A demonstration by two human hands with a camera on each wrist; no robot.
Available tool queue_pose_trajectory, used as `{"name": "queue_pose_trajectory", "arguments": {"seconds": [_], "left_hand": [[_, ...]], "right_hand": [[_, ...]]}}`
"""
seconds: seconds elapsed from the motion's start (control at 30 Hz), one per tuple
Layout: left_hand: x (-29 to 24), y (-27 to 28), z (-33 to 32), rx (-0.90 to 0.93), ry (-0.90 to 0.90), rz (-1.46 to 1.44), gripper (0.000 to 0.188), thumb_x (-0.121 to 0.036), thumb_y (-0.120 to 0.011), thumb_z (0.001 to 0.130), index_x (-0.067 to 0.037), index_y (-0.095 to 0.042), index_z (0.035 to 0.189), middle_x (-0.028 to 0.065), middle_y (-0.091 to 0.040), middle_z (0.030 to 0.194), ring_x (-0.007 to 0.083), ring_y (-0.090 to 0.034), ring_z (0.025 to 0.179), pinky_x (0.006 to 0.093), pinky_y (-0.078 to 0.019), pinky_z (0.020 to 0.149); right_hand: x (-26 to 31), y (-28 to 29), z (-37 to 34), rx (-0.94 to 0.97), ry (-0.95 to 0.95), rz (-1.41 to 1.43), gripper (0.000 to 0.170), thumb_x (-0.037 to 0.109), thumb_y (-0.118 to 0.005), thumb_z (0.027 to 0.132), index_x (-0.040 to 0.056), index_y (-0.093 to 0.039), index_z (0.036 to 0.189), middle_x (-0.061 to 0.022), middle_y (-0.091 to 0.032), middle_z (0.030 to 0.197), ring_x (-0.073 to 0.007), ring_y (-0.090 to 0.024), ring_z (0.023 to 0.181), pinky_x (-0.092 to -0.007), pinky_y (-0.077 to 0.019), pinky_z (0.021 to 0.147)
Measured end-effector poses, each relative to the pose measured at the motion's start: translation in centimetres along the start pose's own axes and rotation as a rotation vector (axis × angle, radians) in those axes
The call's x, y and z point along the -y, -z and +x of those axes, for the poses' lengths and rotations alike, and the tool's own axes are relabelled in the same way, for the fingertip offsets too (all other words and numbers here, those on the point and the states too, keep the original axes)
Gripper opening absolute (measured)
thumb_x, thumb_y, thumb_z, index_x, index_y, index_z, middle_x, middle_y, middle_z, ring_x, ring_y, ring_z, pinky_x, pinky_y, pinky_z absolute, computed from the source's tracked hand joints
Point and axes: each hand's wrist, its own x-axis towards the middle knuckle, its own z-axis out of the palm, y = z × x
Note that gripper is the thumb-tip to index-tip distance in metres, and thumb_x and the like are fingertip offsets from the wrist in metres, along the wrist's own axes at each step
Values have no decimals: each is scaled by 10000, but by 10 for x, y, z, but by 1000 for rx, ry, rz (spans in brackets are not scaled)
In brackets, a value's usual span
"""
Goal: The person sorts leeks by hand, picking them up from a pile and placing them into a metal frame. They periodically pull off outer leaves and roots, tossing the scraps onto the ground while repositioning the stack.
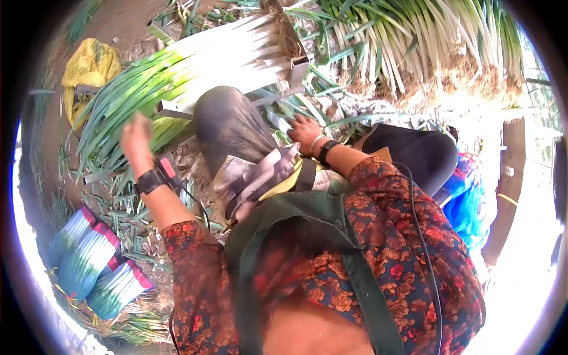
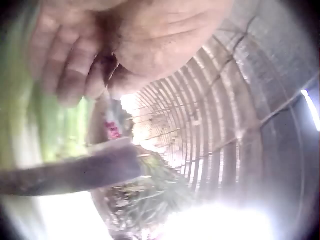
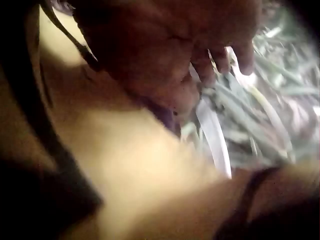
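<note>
Left hand (image 1: 136, 142) loose over leeks (image 1: 142, 83). Right hand (image 1: 305, 131): can't tell. The ribbed wall (image 2: 227, 135) shows only from the left wrist.

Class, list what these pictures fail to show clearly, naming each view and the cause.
Left hand: blurred in the head view; exact finger positions unclear.
Right hand: shadowed in the right wrist view; whether it holds the pale strip is unclear.
Stacked stalks: glare washes out white parts in the head view.
Stalk pile: cut off by the head view's top edge.
Wrapped bundles: too small in the head view to count their stalks.
</note>
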Motion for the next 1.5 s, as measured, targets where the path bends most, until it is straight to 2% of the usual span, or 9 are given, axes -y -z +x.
{"name": "queue_pose_trajectory", "arguments": {"seconds": [0.1,0.23,0.5,0.57,0.63,0.7,0.97,1.23,1.5], "left_hand": [[-98,-33,-30,-112,-274,-388,254,-197,-619,938,20,-587,1066,75,-644,944,195,-647,878,313,-531,776],[-166,-112,-48,266,-638,-383,265,-169,-627,929,31,-567,1093,115,-648,997,205,-645,919,327,-543,803],[-151,-279,-60,714,-101,-332,148,-180,-585,940,-61,-585,1027,38,-629,846,131,-600,734,277,-497,694],[-153,-282,-51,786,-266,-336,245,-193,-578,961,-3,-593,1115,91,-662,986,175,-639,912,315,-513,804],[-156,-286,-47,729,-220,-281,233,-195,-577,963,-8,-603,1100,80,-660,960,162,-634,886,299,-507,783],[-154,-288,-48,711,-184,-253,228,-193,-577,963,-8,-608,1093,71,-659,940,154,-630,867,291,-503,772],[-161,-291,-56,715,-182,-331,176,-175,-624,936,-20,-645,1015,38,-677,879,96,-634,780,234,-509,699],[-164,-285,-60,700,-249,-236,224,-142,-553,973,36,-616,1092,80,-659,933,155,-627,852,305,-501,798],[-159,-285,-58,717,-276,-231,222,-140,-546,976,39,-620,1083,76,-664,914,149,-629,825,291,-498,780]], "right_hand": [[-24,-61,-40,305,-189,19,269,197,-549,822,65,-731,969,-134,-677,1089,-328,-601,1106,-464,-481,906],[-90,-96,-35,517,-453,213,281,185,-519,845,30,-722,962,-208,-688,1006,-360,-669,956,-428,-531,820],[-160,-102,4,-127,-586,460,287,205,-477,893,18,-663,1006,-232,-680,898,-397,-666,852,-488,-527,790],[-170,-138,33,118,-448,84,237,188,-528,885,103,-627,1082,-173,-690,919,-360,-667,855,-451,-535,745],[-149,-144,38,-194,-620,218,288,223,-556,871,108,-612,1129,-197,-661,1048,-371,-641,960,-454,-526,808],[-125,-112,40,74,-869,415,346,221,-547,879,102,-579,1202,-204,-600,1199,-380,-616,1043,-461,-501,891],[-170,-44,67,-21,-837,638,280,270,-553,873,74,-689,1019,-196,-685,974,-362,-661,920,-448,-518,848],[-242,-27,105,88,-944,352,1002,736,-654,687,117,-369,1422,-166,-512,1362,-340,-462,1286,-492,-369,1052],[-135,-48,100,-39,-692,455,316,281,-591,854,90,-589,1105,-181,-616,1093,-336,-622,1029,-446,-458,916]]}}
